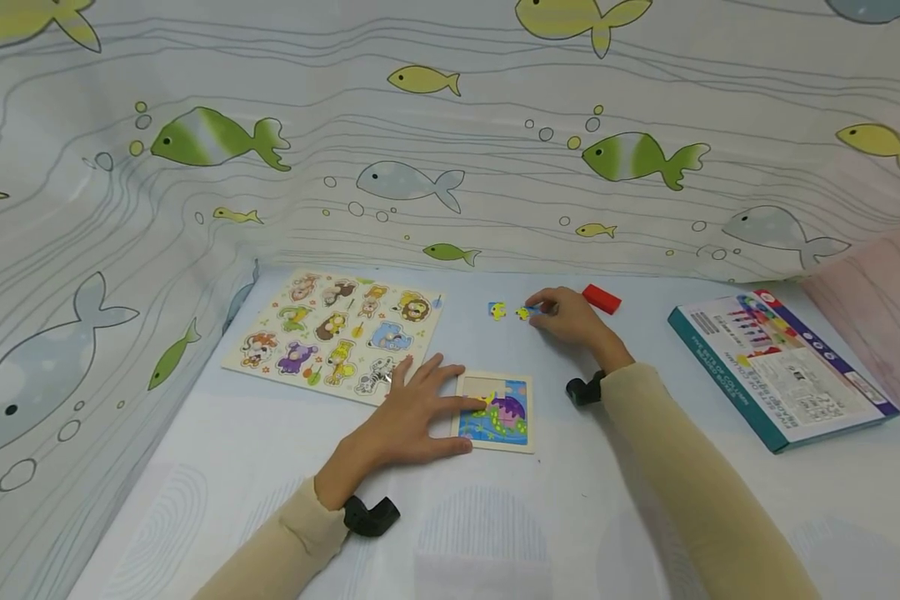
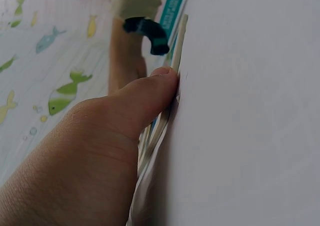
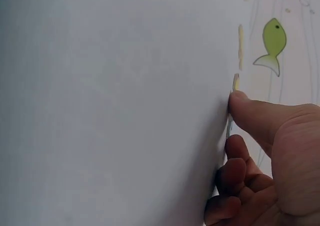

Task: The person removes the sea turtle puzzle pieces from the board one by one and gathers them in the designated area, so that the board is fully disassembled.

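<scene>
In the head view, found the left hand (image 1: 416,417) just below centre frame, spread wide with nearly straight fingers, gripping nothing, laying the index over the purple-and-green picture in a small wooden jigsaw tray (image 1: 530,421) right beside it, close to an animal puzzle board (image 1: 317,304) at left of centre. Noted a pale patch, apparently bare, at the tray's upper left. Higher, right of centre, found the right hand (image 1: 570,318) curled in, pinching a blue-and-yellow jigsaw piece (image 1: 522,313) between thumb and finger, near a loose jigsaw piece (image 1: 497,310) to its left and a red block (image 1: 602,298) to its right. Would judge it best to hold the pinched piece by its edges and match print to print before any pressing. In the left wrist view, made out the left thumb (image 2: 160,83) against the tray's edge, upper middle; press there lightly, enough to stop sliding without tipping the rim. In the right wrist view, saw at right of frame the same pinch, low by the white tabletop (image 3: 125,110); cannot tell whether lifted. Probably wise to raise one edge first and avoid nudging the neighbour.
</scene>
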Motion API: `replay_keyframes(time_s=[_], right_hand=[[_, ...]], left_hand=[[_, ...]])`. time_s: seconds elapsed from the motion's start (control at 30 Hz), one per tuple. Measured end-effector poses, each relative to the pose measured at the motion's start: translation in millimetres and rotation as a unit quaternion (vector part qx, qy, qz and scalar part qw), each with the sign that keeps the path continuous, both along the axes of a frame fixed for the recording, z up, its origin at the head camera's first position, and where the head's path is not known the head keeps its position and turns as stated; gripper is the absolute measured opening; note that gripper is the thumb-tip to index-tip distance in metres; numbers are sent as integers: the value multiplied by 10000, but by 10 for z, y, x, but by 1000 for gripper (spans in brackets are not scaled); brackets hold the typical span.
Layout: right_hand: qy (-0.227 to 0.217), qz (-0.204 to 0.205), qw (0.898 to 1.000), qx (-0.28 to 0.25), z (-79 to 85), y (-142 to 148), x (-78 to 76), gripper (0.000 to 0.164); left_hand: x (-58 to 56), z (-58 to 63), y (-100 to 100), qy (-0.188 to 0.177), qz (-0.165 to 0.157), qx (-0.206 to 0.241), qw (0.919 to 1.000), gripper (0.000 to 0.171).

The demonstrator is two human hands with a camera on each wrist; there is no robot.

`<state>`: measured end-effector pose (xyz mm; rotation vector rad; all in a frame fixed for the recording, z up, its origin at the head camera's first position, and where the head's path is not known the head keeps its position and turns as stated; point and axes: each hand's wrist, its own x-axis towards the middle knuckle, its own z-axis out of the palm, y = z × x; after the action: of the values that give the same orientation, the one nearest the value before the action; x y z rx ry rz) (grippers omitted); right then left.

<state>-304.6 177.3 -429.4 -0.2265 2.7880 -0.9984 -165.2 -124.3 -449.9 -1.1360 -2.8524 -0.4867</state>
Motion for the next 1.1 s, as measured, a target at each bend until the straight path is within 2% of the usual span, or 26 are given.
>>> replay_keyframes(time_s=[0.43,1.1], right_hand=[[-16,47,9994,338,12,-29,-37,35],[58,-123,9994,327,11,-27,-36,34]], left_hand=[[12,-22,-2,-74,-14,-8,10000,55],[4,-6,10,-82,10,74,9999,54]])
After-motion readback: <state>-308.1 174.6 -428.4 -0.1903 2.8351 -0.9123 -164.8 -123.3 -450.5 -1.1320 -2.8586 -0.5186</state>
